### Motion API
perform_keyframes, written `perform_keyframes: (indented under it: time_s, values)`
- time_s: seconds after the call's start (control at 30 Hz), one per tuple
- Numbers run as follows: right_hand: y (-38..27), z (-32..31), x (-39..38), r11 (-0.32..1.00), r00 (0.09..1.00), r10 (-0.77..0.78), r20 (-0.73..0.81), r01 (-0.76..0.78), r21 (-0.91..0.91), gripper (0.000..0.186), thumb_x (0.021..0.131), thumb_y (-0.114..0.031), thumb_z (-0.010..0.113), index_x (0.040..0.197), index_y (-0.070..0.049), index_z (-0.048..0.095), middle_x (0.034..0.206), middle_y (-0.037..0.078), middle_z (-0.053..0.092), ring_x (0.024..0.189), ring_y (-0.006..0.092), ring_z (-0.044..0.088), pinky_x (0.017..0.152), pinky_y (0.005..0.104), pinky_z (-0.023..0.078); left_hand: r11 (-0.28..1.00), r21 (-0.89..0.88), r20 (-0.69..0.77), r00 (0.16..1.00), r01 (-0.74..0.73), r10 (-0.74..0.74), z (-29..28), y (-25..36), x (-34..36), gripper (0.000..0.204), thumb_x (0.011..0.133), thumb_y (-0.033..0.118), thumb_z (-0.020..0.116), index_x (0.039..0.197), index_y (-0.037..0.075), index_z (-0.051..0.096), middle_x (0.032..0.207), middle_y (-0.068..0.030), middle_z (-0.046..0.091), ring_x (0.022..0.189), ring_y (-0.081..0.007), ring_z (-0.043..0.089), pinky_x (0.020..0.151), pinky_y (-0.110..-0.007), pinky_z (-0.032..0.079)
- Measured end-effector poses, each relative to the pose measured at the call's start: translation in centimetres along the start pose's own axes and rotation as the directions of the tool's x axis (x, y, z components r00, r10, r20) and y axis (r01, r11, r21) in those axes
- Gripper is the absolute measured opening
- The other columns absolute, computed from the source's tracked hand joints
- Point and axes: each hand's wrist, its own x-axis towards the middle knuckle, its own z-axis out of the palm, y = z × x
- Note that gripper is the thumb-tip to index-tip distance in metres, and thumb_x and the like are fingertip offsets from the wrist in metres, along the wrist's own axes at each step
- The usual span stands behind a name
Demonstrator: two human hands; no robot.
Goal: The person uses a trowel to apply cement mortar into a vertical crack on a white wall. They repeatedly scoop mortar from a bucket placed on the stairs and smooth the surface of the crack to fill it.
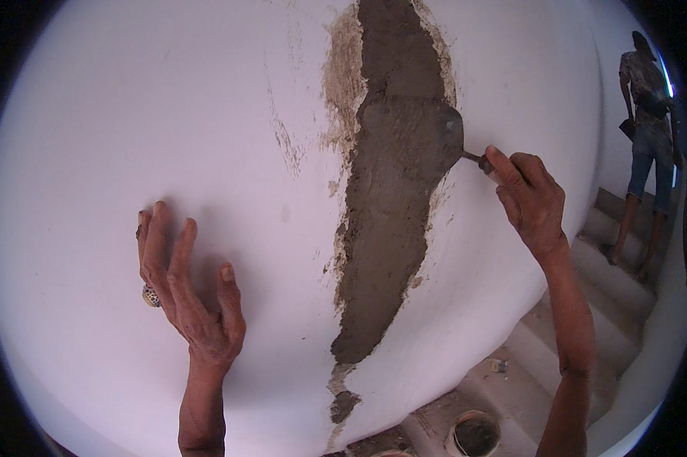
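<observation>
My right hand (532, 196) grips the handle of a trowel (454, 133). The trowel's blade lies flat on a long strip of wet grey-brown mortar (385, 244) that runs down the white wall (115, 122). Mortar coats most of the blade, so its left edge blends into the strip. Rough, smeared edges border the strip, and a smaller dab of mortar (345, 406) sits below it. To the left, my left hand (195, 293) has its fingers spread against the wall, holding nothing. A ring (151, 295) shows on one of its fingers.
Steps (526, 358) rise along the right side below the wall. A bucket (454, 428) with grey material inside stands at the bottom, close to a small pale object (499, 366). Another person (648, 114) stands higher on the steps at the far right.
</observation>
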Motion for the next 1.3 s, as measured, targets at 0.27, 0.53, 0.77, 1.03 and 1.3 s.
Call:
perform_keyframes:
  time_s: [0.27,0.53,0.77,1.03,1.3]
  values:
    - [3.4,-1.2,2.3,0.994,0.997,0.077,0.027,-0.075,-0.081,0.062,0.075,-0.004,0.07,0.133,-0.021,0.058,0.091,0.005,0.056,0.078,0.0197,0.059,0.064,0.0339,0.055,0.999,0.037,0.005,1.0,0.005,-0.005,-0.3,0.2,0.1,0.041,0.097,0.019,0.051,0.135,0.004,0.048,0.149,-0.0192,0.038,0.143,-0.0376,0.029,0.116,-0.055,0.022]
    - [-0.4,-1.6,1.6,0.868,0.953,0.294,0.076,-0.299,0.397,0.057,0.076,0.006,0.062,0.13,-0.012,0.062,0.081,0.008,0.054,0.071,0.0163,0.053,0.066,0.0274,0.048,0.999,0.036,-0.004,1.0,0.016,-0.016,0.1,-0.1,-0.1,0.042,0.098,0.022,0.051,0.135,0.005,0.048,0.149,-0.0175,0.039,0.143,-0.0375,0.029,0.116,-0.055,0.022]
    - [-3.7,-1.0,0.3,0.903,0.947,0.27,0.173,-0.312,0.295,0.062,0.077,-0.001,0.066,0.136,-0.016,0.055,0.087,0.009,0.054,0.071,0.0234,0.057,0.065,0.0351,0.052,0.999,0.046,-0.002,1.0,0.019,-0.019,-0.2,0.0,0.0,0.04,0.098,0.02,0.05,0.134,0.005,0.049,0.149,-0.0191,0.04,0.142,-0.038,0.029,0.115,-0.054,0.022]
    - [-2.6,-2.5,1.2,0.865,0.935,0.338,0.111,-0.355,0.355,0.052,0.078,0.002,0.064,0.129,-0.009,0.061,0.08,0.009,0.055,0.065,0.0174,0.054,0.061,0.0314,0.048,1.0,0.0,0.013,1.0,0.012,-0.012,-0.4,0.2,0.2,0.04,0.094,0.01,0.052,0.133,0.002,0.049,0.149,-0.0206,0.039,0.142,-0.0388,0.029,0.116,-0.054,0.021]
    - [-2.3,-1.9,2.5,0.944,0.961,0.245,0.124,-0.266,0.195,0.059,0.079,0.0,0.064,0.136,-0.011,0.053,0.086,0.01,0.053,0.066,0.0226,0.056,0.062,0.0362,0.051,0.998,-0.043,0.009,0.999,0.039,-0.039,-0.2,0.2,0.1,0.04,0.094,0.01,0.052,0.134,0.003,0.049,0.149,-0.0204,0.038,0.143,-0.0386,0.028,0.116,-0.054,0.021]
